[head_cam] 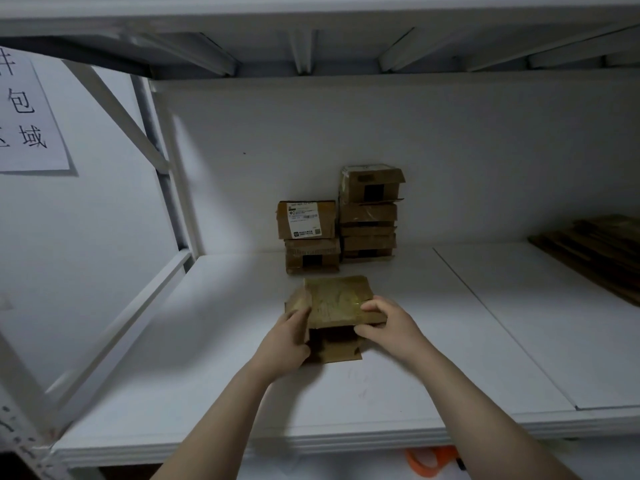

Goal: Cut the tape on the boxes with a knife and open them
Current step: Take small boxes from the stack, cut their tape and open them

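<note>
A small brown cardboard box (337, 299) lies on the white shelf (207, 375), its near end flap hanging open toward me. My left hand (287, 341) grips the box's left side. My right hand (388, 323) holds its right front corner, fingers over the taped top and thumb under the lid's edge. Behind it, against the back wall, stand two stacks of taped boxes: a short stack (310, 237) with a white shipping label and a taller stack (369, 213). No knife shows in either hand.
Flattened cardboard sheets (595, 247) lie at the shelf's right end. An orange object (429, 460) sits below the shelf's front edge. A paper sign (27, 112) hangs on the left wall. The upper shelf (311, 46) is close overhead.
</note>
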